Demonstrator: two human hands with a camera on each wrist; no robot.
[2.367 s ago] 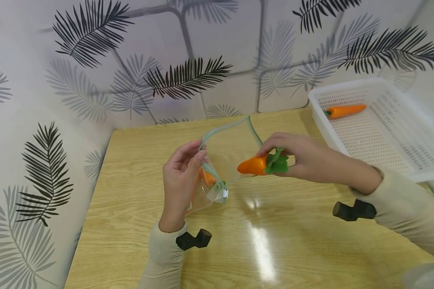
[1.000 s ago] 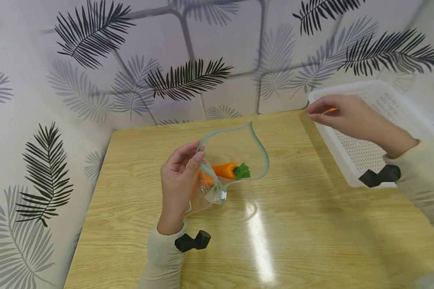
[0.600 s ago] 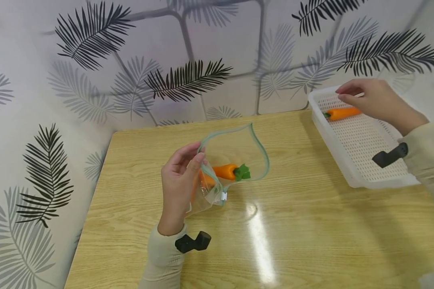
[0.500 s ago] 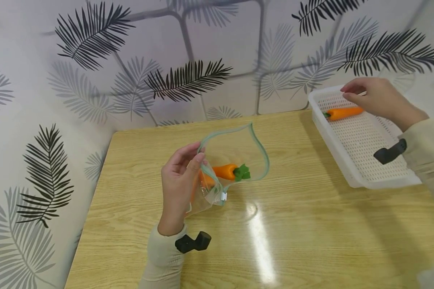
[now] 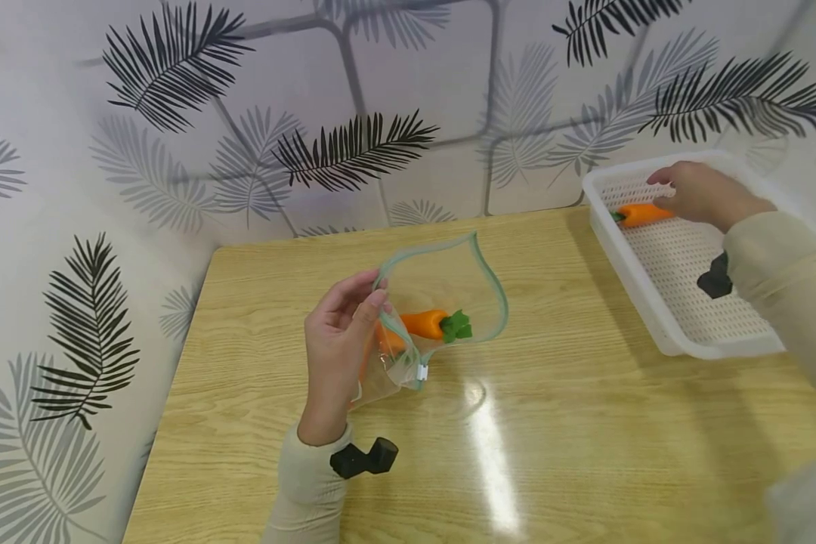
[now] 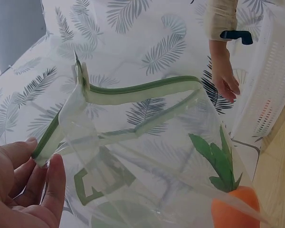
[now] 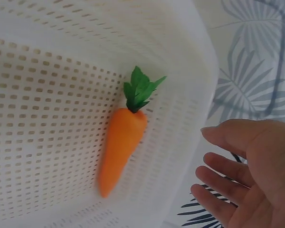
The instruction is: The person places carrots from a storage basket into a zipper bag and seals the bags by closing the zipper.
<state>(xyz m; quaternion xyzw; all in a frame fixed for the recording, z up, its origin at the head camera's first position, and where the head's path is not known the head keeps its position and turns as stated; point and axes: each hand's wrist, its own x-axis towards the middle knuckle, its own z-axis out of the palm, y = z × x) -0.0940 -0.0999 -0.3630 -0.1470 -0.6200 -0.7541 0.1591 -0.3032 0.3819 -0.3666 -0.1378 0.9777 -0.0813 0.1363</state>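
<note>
My left hand (image 5: 340, 340) pinches the rim of a clear zip bag (image 5: 442, 272) with a green seal and a white slider (image 5: 422, 372). The bag's mouth gapes toward the right. Inside lies an orange carrot (image 5: 423, 323) with a green leafy top; more orange shows below it, partly behind the bag's folds and my fingers. My right hand (image 5: 703, 195) hovers at the white basket (image 5: 680, 344), its fingers loosely bent and holding nothing. Just by its fingertips another carrot (image 5: 642, 214) lies in the basket. In the right wrist view this carrot (image 7: 121, 142) is apart from the hand.
The perforated basket stands at the right rear of the wooden table (image 5: 551, 431). Behind rises a wall with a leaf pattern (image 5: 353, 147). Bare wood lies between the bag and the basket.
My right hand has let go of a carrot inside the bag and moved right to the basket, lately dropping toward the carrot there. The left hand has kept its pinch on the bag.
</note>
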